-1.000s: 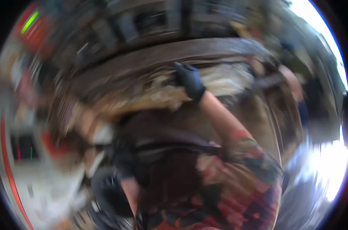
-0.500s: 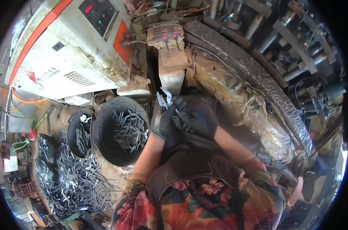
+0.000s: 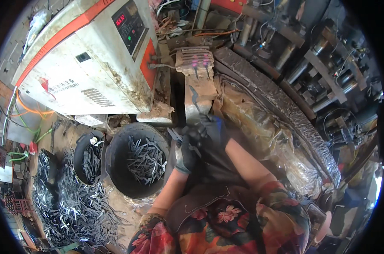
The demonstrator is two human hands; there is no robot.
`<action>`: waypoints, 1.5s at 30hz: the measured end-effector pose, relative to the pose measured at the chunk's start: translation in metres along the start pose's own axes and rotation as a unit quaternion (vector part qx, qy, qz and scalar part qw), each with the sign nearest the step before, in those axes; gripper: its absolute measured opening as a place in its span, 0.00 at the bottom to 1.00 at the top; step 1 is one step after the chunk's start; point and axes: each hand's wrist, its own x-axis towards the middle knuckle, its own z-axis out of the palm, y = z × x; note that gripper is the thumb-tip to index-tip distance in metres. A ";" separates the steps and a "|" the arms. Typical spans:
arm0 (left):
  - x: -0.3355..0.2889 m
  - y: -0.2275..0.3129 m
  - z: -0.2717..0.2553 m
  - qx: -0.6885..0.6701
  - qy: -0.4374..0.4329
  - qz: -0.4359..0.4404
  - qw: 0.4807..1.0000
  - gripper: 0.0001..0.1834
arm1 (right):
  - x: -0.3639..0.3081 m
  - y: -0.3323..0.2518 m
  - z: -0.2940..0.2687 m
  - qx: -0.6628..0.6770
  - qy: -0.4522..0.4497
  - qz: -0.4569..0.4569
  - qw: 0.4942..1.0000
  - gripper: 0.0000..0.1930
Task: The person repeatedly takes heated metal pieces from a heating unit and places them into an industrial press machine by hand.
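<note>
My right hand (image 3: 214,130), in a dark glove, is closed on the lower end of a long, thin grey metal piece (image 3: 195,96) with a bent upper end. This piece points up and away in front of the pale block (image 3: 193,109). Lower and to the left, my left hand (image 3: 186,155), also gloved, is closed round several flat grey metal pieces (image 3: 175,136), whose ends stick out past the fingers. The hands are close together over my dark apron (image 3: 213,169). Beside the left hand stands a large black bucket (image 3: 111,169) of similar metal strips (image 3: 147,161).
A smaller black bucket (image 3: 77,158) and a heap of metal strips (image 3: 77,207) lie left. Behind is a white and orange cabinet (image 3: 86,72) with a lit panel. Two pieces glow pink at a brick-like block (image 3: 193,57). Heavy machinery (image 3: 310,59) fills the far right.
The right hand has moved up and away from the left, now with one bent metal piece. The left hand has dropped slightly with the rest. The view has shifted a little.
</note>
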 end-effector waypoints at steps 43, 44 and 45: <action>-0.011 -0.001 0.014 0.019 0.020 -0.141 0.990 0.09 | 0.076 -0.040 -0.017 0.311 0.057 -0.053 0.947 0.18; -0.013 -0.001 0.013 0.023 0.005 -0.160 0.987 0.09 | 0.057 -0.026 -0.027 0.413 -0.039 0.010 0.910 0.17; -0.016 -0.001 0.012 0.046 0.010 -0.154 0.987 0.10 | 0.035 -0.012 -0.039 0.504 -0.132 0.065 0.851 0.17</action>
